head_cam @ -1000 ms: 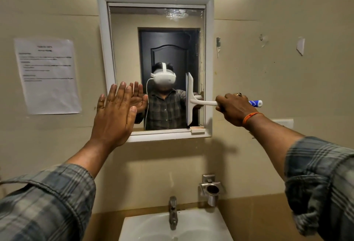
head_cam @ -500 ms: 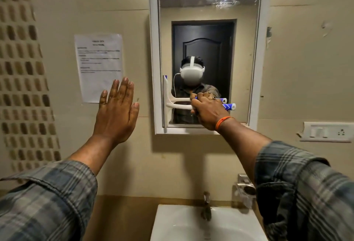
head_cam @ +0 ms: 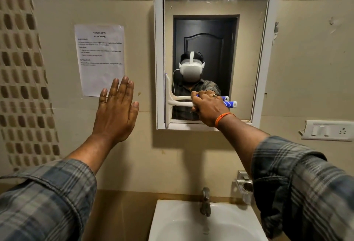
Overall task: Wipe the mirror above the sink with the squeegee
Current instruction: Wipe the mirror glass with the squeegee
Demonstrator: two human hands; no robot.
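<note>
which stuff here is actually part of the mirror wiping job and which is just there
Part of the job:
squeegee, gripped by the right hand
mirror

Just there:
left hand, open, off the glass
printed sheet
sink
tap
switch plate

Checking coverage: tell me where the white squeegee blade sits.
The white squeegee blade stands upright at the mirror's lower left edge, against its white frame.

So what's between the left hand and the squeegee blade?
In the head view, bare beige wall and the mirror's white frame separate the open left hand from the squeegee blade.
</note>
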